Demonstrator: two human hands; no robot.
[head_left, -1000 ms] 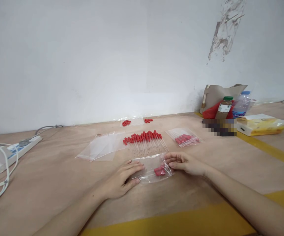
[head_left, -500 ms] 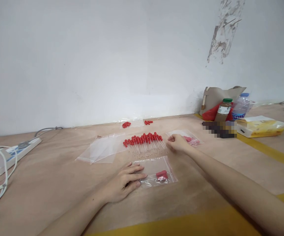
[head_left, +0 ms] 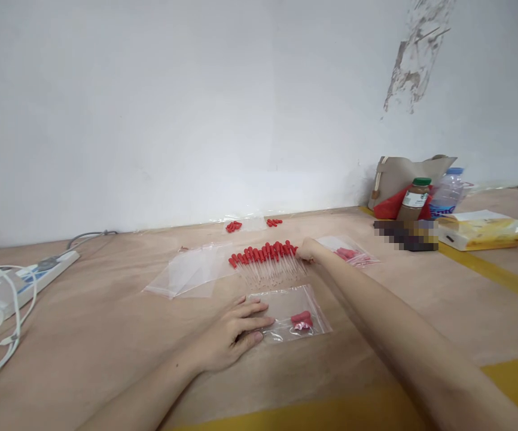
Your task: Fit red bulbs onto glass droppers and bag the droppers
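Note:
My left hand [head_left: 234, 333] lies flat with fingers stretched, its fingertips on the left edge of a clear zip bag [head_left: 281, 302]. Inside that bag are red rubber bulbs [head_left: 301, 320]. Beyond it, a row of droppers [head_left: 265, 254] lies side by side, red bulbs away from me and thin clear tubes toward me. At the row's right end my right hand [head_left: 309, 250] is closed, its fingertips at the bulb of the last dropper; the fingers are partly hidden. Just right of it is another zip bag [head_left: 353, 251] with red bulbs in it.
Clear bags [head_left: 191, 269] lie left of the droppers. Small piles of red bulbs [head_left: 233, 227] sit by the wall. A power strip [head_left: 30, 284] with white cables is on the left. A tissue pack [head_left: 485, 230], a bottle with a green cap [head_left: 414, 200] and a grey bag [head_left: 396, 173] stand on the right.
My right hand has moved left from beside the zip bag to the right end of the dropper row. My left hand keeps its place on the front bag. The view has shifted slightly.

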